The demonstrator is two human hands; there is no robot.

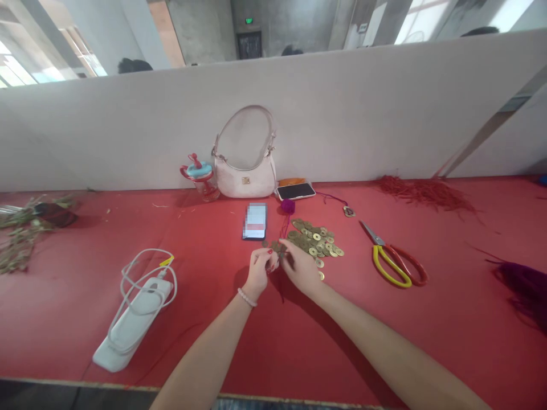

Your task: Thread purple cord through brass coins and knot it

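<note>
My left hand (258,269), with red nails and a beaded bracelet at the wrist, is closed at the fingertips on several dark brass coins (276,246). My right hand (301,267) meets it from the right, its fingers curled around the same coins. A purple cord (285,228) runs from a small purple ball of yarn (288,206) down to the fingers. How it passes through the coins is hidden. Beside my right hand spreads a pile of round coins with holes (311,236). Behind my left hand lies a phone with a lit screen (255,222).
Yellow-and-red-handled scissors (391,259) lie right. A white power bank with cable (134,319) lies left. At the back stand a cup (203,181), a pale handbag (245,179) and another phone (296,191). Red strands (427,192), purple yarn (523,290) and dried plants (25,233) lie outward.
</note>
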